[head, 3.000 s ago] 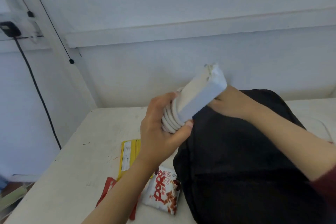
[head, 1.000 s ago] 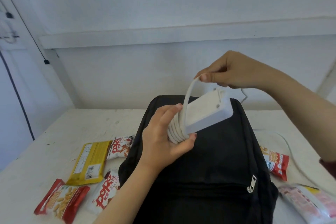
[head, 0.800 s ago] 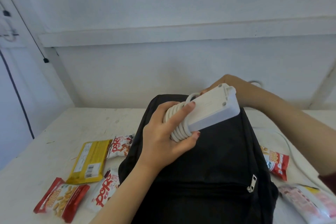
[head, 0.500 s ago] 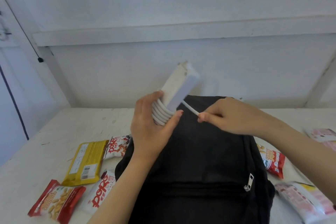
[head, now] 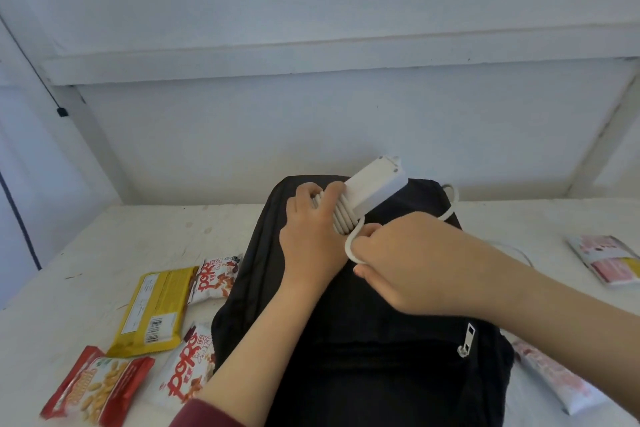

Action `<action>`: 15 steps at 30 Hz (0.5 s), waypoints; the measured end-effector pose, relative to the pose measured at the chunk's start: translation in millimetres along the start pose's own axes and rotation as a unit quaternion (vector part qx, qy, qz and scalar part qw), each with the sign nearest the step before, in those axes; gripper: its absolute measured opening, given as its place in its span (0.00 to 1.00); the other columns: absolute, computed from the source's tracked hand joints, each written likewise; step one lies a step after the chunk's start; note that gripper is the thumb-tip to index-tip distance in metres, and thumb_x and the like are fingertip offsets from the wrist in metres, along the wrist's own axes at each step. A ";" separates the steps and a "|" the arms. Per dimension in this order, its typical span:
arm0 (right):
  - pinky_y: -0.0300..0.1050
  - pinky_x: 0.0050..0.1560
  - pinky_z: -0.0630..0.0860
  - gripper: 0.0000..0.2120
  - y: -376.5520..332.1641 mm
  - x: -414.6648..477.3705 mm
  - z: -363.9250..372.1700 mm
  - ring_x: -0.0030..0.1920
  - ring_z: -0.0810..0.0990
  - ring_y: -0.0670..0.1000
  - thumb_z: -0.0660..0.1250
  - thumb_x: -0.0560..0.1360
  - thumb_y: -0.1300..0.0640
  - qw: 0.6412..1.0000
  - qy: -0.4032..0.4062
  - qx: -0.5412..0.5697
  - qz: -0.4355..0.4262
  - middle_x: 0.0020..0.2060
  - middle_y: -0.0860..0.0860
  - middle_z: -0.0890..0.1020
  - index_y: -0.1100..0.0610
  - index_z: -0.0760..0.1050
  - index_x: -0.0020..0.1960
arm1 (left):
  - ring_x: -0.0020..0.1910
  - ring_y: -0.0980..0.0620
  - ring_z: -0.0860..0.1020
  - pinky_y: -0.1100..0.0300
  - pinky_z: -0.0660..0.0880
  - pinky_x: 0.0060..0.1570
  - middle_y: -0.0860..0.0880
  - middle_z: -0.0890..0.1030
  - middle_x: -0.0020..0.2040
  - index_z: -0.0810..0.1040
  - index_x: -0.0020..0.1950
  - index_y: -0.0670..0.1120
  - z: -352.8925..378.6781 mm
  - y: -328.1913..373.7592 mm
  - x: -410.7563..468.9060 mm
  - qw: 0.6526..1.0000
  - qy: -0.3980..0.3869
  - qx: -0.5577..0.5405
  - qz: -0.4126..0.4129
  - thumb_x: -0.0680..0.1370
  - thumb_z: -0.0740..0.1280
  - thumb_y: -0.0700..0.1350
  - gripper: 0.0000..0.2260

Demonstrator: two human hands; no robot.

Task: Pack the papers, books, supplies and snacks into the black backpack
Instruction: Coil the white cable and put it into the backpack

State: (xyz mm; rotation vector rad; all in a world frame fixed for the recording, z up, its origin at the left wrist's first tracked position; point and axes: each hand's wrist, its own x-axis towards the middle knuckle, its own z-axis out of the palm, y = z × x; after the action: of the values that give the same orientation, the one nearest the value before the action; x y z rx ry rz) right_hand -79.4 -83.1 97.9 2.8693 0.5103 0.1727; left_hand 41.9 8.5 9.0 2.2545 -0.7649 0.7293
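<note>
Gripping the coiled strip [head: 375,189] above the backpack [head: 381,374], the left hand [head: 311,239] steadies it while the right hand [head: 405,263] pinches a cord loop [head: 349,250]; snacks [head: 156,315] beside the backpack lie unpacked.

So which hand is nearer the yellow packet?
Left. The left hand grips the power strip over the backpack, right of the yellow packet; the right hand pinches the cord farther right.

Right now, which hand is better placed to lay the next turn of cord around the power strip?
The right hand. It holds the loose white cord in a loop beside the coils, while the left hand grips the power strip and pins the wound turns, above the black backpack.
</note>
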 end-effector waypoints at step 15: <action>0.36 0.29 0.59 0.14 63.7 13.1 -45.5 0.32 0.72 0.38 0.66 0.70 0.39 0.970 0.172 0.148 0.084 0.24 0.42 0.73 0.48 0.75 0.34 | 0.50 0.54 0.76 0.64 0.76 0.40 0.49 0.78 0.54 0.65 0.68 0.54 -14.7 -14.6 -8.5 0.987 0.013 -0.110 0.120 0.68 0.69 0.60 0.30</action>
State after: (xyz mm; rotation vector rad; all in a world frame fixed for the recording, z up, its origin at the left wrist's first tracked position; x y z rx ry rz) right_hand -53.4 -127.9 158.1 3.1900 0.3762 0.6859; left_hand 41.7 30.8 7.1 1.9715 -1.0639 0.7438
